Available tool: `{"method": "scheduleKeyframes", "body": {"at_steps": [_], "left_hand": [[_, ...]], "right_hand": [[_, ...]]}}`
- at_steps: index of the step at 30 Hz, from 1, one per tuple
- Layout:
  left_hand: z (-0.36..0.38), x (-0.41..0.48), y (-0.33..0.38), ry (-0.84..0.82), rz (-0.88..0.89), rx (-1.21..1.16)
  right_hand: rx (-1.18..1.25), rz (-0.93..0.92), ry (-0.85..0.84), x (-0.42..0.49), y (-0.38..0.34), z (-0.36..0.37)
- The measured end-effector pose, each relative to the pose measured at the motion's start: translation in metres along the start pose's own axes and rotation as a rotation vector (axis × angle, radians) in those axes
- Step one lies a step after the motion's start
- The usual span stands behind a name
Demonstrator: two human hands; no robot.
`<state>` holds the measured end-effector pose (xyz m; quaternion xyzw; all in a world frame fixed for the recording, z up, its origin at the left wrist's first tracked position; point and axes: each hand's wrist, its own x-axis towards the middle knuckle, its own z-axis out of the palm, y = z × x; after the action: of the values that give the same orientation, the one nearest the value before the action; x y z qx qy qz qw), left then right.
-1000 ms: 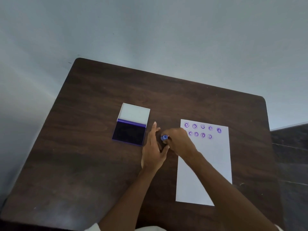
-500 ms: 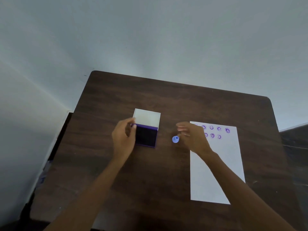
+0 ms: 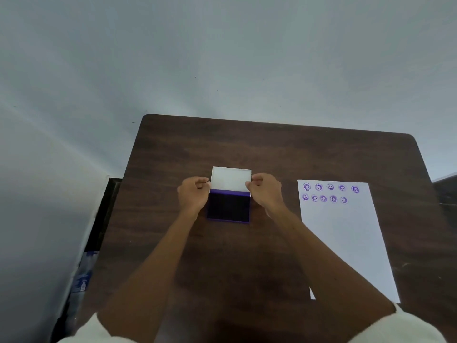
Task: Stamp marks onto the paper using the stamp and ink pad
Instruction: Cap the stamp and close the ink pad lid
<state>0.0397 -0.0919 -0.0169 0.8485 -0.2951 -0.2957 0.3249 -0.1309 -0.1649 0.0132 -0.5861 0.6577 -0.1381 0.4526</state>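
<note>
both hands (image 3: 193,194) (image 3: 265,191) now pinch the ink pad (image 3: 228,205) lid (image 3: 231,179) edges | stamp dropped, out of view | ten marks (image 3: 329,193) on paper (image 3: 346,238) | likely closing up

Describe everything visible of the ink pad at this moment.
The ink pad is a rectangular hinged case lying flat on the dark wooden table, left of the paper. Its tray has a purple rim and a very dark inked surface. The white lid, plastic by its look, stands open at the far side. The left hand pinches the lid's left edge and the right hand its right edge. The stamp is not visible.
</note>
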Motion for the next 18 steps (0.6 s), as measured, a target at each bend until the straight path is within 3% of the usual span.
{"method": "scheduleKeyframes", "body": {"at_steps": [10,18], "left_hand": [[0.002,0.004,-0.014,-0.051,-0.113,-0.226],[-0.005,-0.029,-0.025,-0.017,-0.039,-0.292]], "right_hand": [[0.113,0.007,-0.016,0.006,0.014,-0.002],[0.103,-0.066,0.032,-0.029,0.021,-0.006]]}}
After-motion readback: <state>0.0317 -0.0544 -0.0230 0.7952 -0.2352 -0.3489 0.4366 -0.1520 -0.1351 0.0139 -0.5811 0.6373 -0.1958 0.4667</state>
